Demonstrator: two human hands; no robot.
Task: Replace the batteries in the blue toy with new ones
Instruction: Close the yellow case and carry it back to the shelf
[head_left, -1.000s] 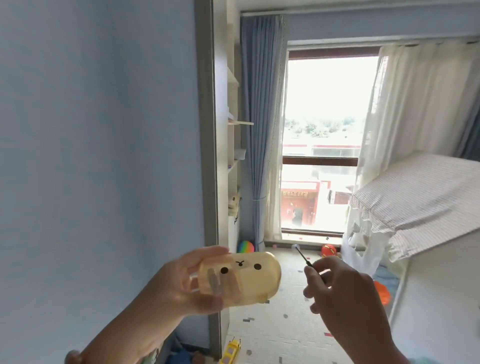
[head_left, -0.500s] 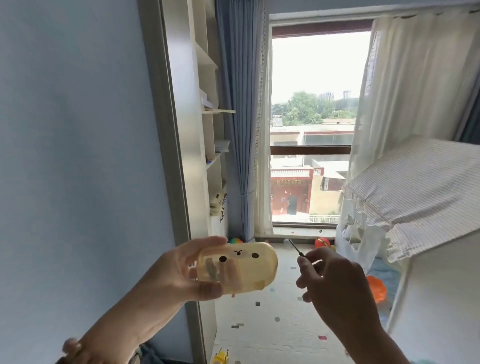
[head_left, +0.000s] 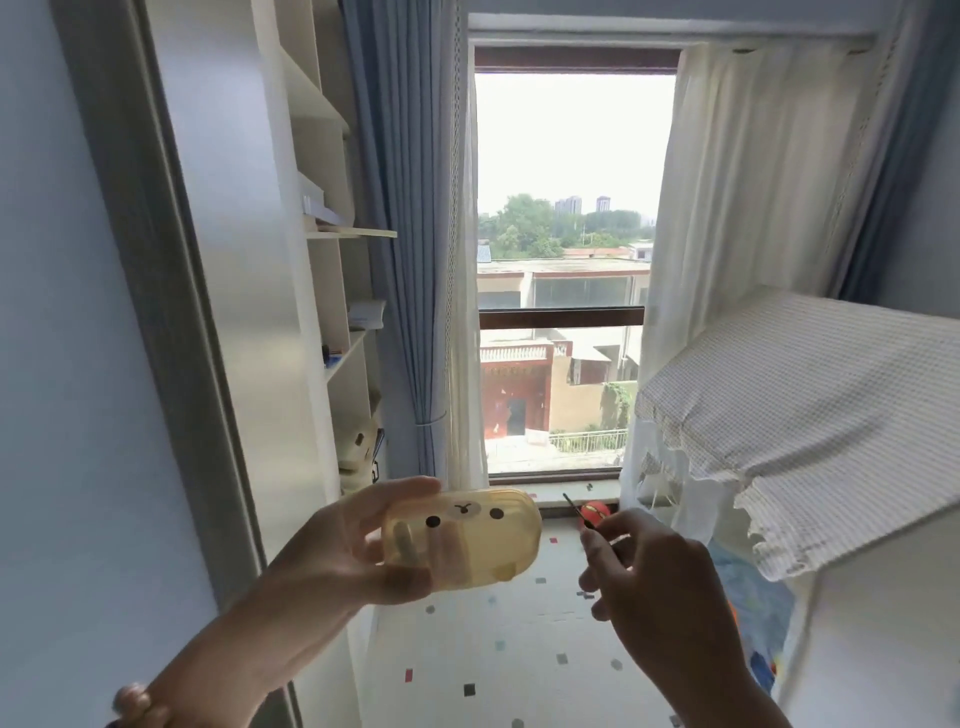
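Observation:
My left hand (head_left: 337, 551) holds a translucent yellow oval case (head_left: 462, 540) with a bear face printed on it, raised in front of me. Its lid looks closed and vague shapes show through the plastic. To its right, my right hand (head_left: 649, 571) pinches a thin dark screwdriver (head_left: 574, 506) whose tip points up and left toward the case without touching it. No blue toy and no loose batteries are in view.
A white shelf unit (head_left: 332, 291) stands at the left beside a blue curtain (head_left: 410, 234) and a window (head_left: 566, 270). A fabric-roofed play tent (head_left: 810, 415) fills the right. A red ball (head_left: 595, 512) lies on the speckled floor (head_left: 493, 649).
The view has swung left and up, bringing more of the shelves into sight. Both hands keep the same grips and the same spacing.

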